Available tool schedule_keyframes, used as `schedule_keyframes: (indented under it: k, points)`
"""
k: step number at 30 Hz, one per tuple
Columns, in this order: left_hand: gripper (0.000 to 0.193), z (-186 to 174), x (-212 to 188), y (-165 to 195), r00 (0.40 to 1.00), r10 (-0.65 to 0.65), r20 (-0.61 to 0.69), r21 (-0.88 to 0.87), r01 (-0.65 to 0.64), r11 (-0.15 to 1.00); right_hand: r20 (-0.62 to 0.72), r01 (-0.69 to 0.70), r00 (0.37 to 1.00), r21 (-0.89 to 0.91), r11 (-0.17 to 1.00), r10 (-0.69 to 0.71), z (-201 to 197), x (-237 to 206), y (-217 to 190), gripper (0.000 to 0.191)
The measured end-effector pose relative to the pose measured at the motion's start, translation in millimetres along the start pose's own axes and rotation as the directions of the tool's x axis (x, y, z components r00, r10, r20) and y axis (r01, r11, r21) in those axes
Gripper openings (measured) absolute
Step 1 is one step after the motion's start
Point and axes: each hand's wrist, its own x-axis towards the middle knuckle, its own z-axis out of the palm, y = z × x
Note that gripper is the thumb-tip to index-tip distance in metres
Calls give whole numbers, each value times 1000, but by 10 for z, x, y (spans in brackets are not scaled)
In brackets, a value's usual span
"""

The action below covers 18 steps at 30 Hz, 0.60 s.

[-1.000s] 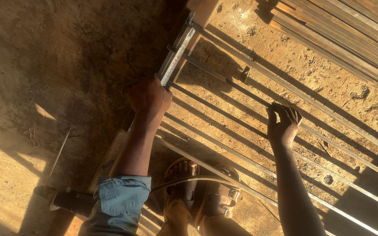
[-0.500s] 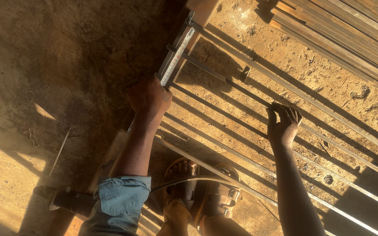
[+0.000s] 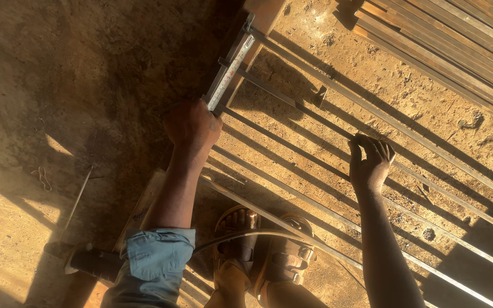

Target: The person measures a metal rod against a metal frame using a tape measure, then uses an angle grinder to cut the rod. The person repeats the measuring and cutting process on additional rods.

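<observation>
My left hand [image 3: 192, 125] is closed around the near end of a metal measuring tape [image 3: 230, 71] that runs up along a wooden plank [image 3: 258, 23]. My right hand [image 3: 370, 161] rests with curled fingers on one of several long thin metal bars [image 3: 292, 102] lying in parallel on the dirt floor. The tape crosses the ends of these bars. My two sandalled feet [image 3: 263, 256] stand just below, between the bars.
A stack of metal bars [image 3: 446, 45] lies at the upper right. A hammer-like tool [image 3: 81, 256] with a thin rod [image 3: 78, 197] lies at lower left. A curved cable [image 3: 269, 234] passes over my feet. Loose dirt and small debris cover the ground.
</observation>
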Motion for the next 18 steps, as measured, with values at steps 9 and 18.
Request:
schedule_keyframes:
  k: [9, 18]
  points:
    - [35, 306, -560, -855, 991, -83, -105, -422, 31, 906, 16, 14, 1000, -30, 999, -14, 62, -19, 115, 10]
    - [28, 997, -1682, -1704, 971, -215, -105, -190, 193, 963, -30, 83, 996, 80, 993, -81, -86, -879, -136, 33]
